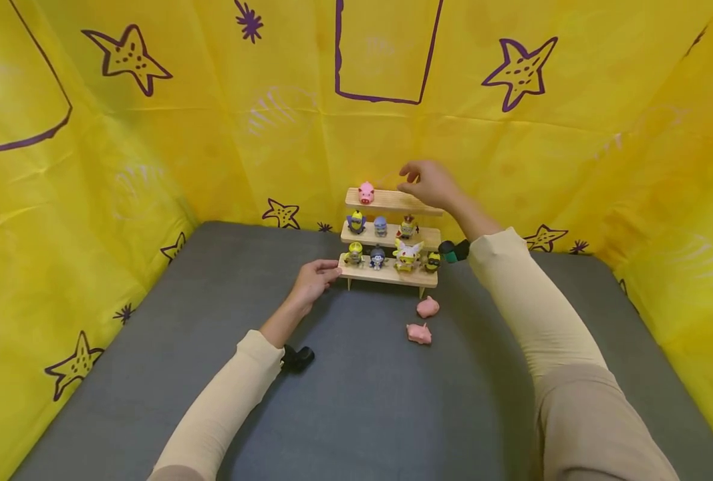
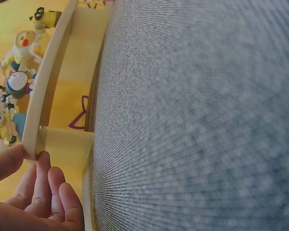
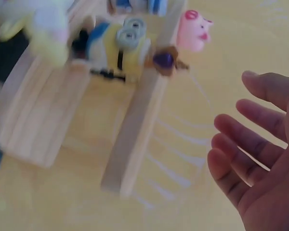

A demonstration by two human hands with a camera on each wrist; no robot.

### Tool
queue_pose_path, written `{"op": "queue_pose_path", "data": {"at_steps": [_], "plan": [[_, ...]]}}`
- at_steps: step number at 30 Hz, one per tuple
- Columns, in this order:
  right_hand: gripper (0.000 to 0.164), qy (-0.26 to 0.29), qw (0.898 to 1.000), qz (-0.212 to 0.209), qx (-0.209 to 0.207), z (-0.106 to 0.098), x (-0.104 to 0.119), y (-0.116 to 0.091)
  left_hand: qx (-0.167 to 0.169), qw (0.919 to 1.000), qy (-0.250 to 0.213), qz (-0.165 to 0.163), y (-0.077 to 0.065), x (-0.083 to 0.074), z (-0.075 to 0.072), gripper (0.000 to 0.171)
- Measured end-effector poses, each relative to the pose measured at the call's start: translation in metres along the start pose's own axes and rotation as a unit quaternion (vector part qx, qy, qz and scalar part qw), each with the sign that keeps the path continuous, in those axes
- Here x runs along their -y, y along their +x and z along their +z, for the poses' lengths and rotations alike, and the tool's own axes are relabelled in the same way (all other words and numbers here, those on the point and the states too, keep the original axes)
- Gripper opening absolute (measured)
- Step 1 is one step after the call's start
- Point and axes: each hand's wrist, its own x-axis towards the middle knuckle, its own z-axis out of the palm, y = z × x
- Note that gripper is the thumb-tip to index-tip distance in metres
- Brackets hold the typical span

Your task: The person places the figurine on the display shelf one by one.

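Observation:
A three-tier wooden display shelf (image 1: 389,270) stands against the yellow cloth, with small figurines on its steps. My left hand (image 1: 313,284) pinches the left end of its lowest step, thumb above and fingertips below, as the left wrist view shows. My right hand (image 1: 430,182) hovers over the right part of the top step, fingers spread and holding nothing in the right wrist view. On the top step's left part sits a pink pig figurine (image 1: 365,193). Below it, the middle step bears a crowned minion figurine (image 1: 407,227) and two others; several stand on the lowest step, including a white-eared figurine (image 1: 407,255).
Two more pink figurines, one nearer the shelf (image 1: 428,306) and a pig lying on its side (image 1: 419,333), are on the grey tabletop (image 1: 356,414) in front. Yellow cloth (image 1: 212,133) with purple starfish drawings hangs around the back and sides.

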Motion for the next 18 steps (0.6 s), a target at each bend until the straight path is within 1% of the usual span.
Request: {"op": "queue_pose_path", "data": {"at_steps": [3,6,11,18], "plan": [[0.036,0.014,1.0,-0.017,-0.021,-0.006,-0.008,-0.016,-0.001,1.0,-0.001,-0.005,0.0,-0.002,-0.001,0.035],[0.033,0.017,0.998,-0.037,-0.037,-0.006,-0.016,-0.035,0.001,1.0,-0.001,-0.005,0.0,-0.002,0.0,0.035],[0.028,0.021,0.996,-0.067,-0.063,0.005,-0.031,-0.067,-0.003,1.0,-0.001,-0.001,0.001,-0.001,0.0,0.035],[0.022,0.041,0.992,-0.088,-0.085,0.026,-0.048,-0.108,-0.001,1.0,0.004,-0.006,-0.001,-0.001,0.0,0.035]]}}
